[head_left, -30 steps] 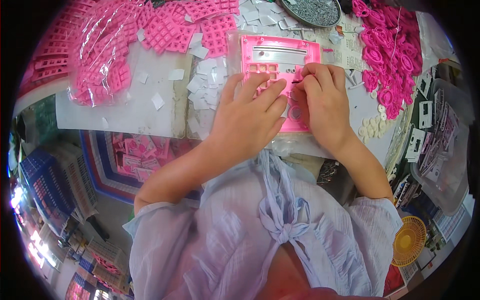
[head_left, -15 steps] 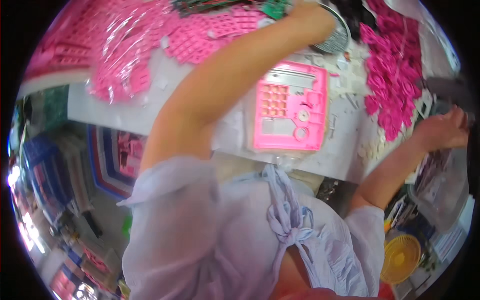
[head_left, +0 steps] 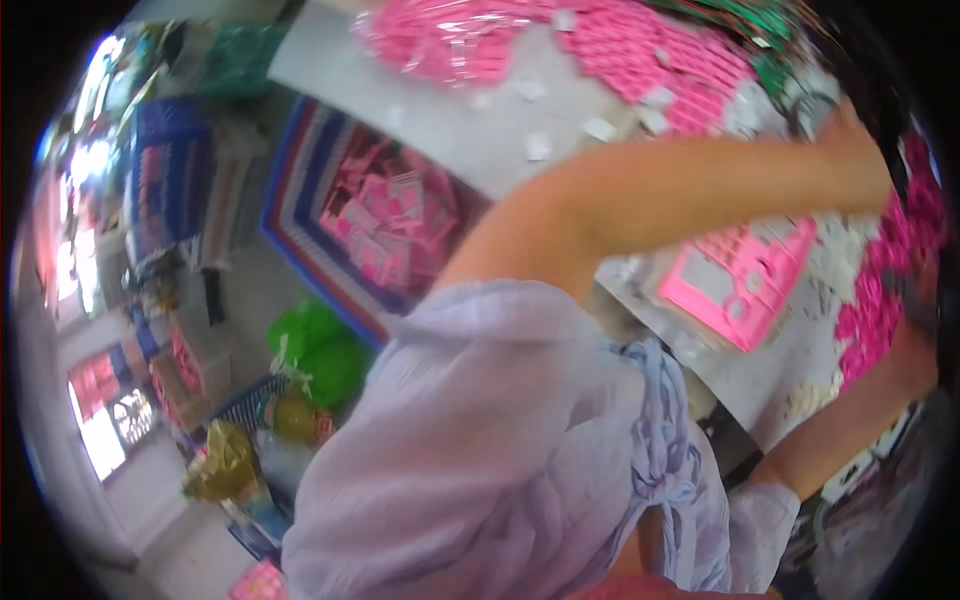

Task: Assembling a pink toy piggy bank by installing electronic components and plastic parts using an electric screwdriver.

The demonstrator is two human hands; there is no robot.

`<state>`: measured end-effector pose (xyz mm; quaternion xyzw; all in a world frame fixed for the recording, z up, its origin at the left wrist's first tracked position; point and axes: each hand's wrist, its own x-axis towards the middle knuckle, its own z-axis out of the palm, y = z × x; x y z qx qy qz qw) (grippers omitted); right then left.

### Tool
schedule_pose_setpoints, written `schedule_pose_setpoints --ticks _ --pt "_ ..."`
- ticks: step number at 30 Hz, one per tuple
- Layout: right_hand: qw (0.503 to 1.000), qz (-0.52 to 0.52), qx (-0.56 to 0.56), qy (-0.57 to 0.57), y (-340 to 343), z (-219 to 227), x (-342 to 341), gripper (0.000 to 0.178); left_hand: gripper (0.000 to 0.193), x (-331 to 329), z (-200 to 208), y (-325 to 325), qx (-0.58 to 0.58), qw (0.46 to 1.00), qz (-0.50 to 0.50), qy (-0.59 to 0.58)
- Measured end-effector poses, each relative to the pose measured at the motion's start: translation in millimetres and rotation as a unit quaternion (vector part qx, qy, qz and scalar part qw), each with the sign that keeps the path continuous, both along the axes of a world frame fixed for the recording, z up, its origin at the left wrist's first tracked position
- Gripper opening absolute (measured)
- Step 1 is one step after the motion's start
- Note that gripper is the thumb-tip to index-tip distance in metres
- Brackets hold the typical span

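Observation:
A pink plastic housing (head_left: 745, 290) lies on the table near its front edge, partly under my left forearm. A grid of small openings and a round ring-shaped cutout show in it. My left hand (head_left: 855, 160) is stretched across to the far right, beyond the housing; its fingers are blurred, and what they touch is hidden. My right hand (head_left: 918, 340) is at the right rim of the picture, beside a bunch of magenta plastic pieces (head_left: 870, 320). Its fingers are smeared and dark, so I cannot see what they hold.
Pink grid-like panels (head_left: 640, 55) and a clear bag of pink parts (head_left: 440, 40) cover the far side of the white table (head_left: 460, 140). Green boards with wires (head_left: 765, 50) lie behind. A striped bag (head_left: 285, 215) of pink parts and a green bag (head_left: 325, 355) stand left below.
The view has swung left, so the table and housing appear farther right and tilted. The striped bag and green bag show more fully. Both hands now sit nearer the right rim.

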<state>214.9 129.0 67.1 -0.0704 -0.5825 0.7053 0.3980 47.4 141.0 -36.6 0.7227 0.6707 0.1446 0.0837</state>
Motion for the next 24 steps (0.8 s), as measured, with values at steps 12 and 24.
schedule_pose_setpoints --ticks 12,24 --pt "0.987 -0.021 -0.098 0.129 -118.8 0.3 42.0 0.029 0.022 31.4 5.1 -279.1 0.234 0.941 -0.024 -0.245" --pt "0.989 -0.014 -0.066 0.129 -142.6 7.6 10.7 0.037 0.011 22.1 14.9 -270.1 0.202 0.917 -0.003 -0.344"
